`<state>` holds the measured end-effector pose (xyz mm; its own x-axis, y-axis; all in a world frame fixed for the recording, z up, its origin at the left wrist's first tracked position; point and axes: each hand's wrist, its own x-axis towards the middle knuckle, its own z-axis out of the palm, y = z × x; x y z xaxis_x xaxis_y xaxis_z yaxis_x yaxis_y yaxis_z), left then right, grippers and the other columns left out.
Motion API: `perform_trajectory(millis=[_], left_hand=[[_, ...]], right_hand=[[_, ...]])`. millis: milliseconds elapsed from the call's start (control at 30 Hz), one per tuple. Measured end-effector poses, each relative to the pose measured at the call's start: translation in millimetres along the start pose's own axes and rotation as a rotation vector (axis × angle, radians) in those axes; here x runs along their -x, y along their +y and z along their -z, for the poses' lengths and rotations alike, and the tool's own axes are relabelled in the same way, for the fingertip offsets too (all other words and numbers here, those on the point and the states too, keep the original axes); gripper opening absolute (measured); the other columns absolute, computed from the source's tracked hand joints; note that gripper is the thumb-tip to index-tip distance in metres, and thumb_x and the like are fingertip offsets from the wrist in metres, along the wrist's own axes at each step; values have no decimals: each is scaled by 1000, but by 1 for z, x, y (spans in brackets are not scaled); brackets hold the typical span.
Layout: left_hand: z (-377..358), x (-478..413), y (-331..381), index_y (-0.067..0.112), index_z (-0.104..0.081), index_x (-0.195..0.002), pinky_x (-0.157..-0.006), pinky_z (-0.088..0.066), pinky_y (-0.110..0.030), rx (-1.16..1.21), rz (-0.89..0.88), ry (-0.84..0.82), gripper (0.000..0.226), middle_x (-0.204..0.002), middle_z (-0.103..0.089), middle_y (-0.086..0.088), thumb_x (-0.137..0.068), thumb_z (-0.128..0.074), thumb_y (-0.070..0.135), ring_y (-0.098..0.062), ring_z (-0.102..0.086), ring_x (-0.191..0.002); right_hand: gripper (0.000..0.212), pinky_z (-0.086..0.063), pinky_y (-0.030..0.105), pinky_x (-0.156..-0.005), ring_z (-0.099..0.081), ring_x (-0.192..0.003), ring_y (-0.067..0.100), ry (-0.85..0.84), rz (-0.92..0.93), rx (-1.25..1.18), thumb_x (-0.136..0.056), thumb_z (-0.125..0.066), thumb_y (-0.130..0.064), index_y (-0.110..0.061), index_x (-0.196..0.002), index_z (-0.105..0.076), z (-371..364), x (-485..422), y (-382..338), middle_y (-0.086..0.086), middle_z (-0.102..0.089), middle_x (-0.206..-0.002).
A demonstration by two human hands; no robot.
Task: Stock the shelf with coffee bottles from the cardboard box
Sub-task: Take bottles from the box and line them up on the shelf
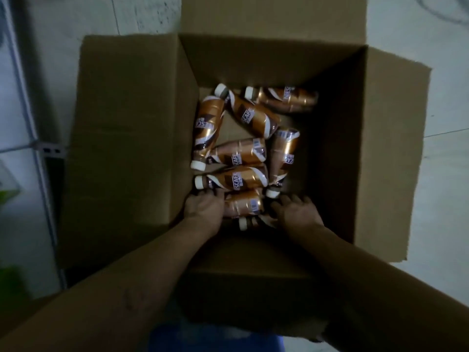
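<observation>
A large open cardboard box (330, 102) stands on the floor below me. Several copper-and-brown coffee bottles (238, 153) with white caps lie scattered on its bottom. Both my arms reach down into the near side of the box. My left hand (204, 209) rests palm down with curled fingers against the left side of the nearest bottle (245, 205). My right hand (297, 214) is to that bottle's right, its fingers spread over another bottle (243, 223) whose body runs under the hand. The hands hide whether either one grips a bottle.
The box's four flaps (127, 138) are folded outward. Pale tiled floor (431, 174) surrounds it. A white metal shelf frame (38, 148) runs down the left edge, with something green (7, 199) beside it. Something blue (215, 339) shows at the bottom edge.
</observation>
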<state>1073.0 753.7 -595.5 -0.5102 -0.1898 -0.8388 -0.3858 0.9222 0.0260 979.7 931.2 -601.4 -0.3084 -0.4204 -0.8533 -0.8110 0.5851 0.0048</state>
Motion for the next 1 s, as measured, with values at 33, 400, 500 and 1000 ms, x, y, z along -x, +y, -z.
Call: perform_trajectory(millis=[33,400,500,1000], left_hand=[[-2,1,-1,17,-29,-144,-99,-39,-41,-10,-6,2,66,-139,-45,-11,-87,-61,26,-28,-46,-124],[51,80,8,14,-55,-119,-93,-38,-39,44,-28,280,39,-119,-61,-7,-87,-57,37,-25,-58,-108],[76,144,-13,16,-63,-99,-75,-49,-34,288,-16,380,28,-107,-64,-7,-77,-71,30,-26,-63,-93],[175,423,-122,15,-70,-80,-67,-50,-32,1278,-206,1277,27,-78,-70,-3,-59,-85,8,-20,-64,-77]], right_hand=[[46,-29,44,-105,-38,-130,29,2,-9,-9,-97,-40,-43,-24,-139,-38,-3,2,-1,9,-41,-144],[50,-38,44,-97,-50,-121,26,132,-96,10,-88,-59,-29,-26,-135,-43,43,42,-17,6,-53,-132],[51,-45,38,-83,-56,-104,21,231,-133,-255,-80,-69,-32,-28,-128,-51,65,98,-24,1,-58,-119],[51,-39,1,-47,-58,-72,-7,941,253,-920,-62,-86,-25,-32,-106,-61,234,356,-112,-16,-65,-87]])
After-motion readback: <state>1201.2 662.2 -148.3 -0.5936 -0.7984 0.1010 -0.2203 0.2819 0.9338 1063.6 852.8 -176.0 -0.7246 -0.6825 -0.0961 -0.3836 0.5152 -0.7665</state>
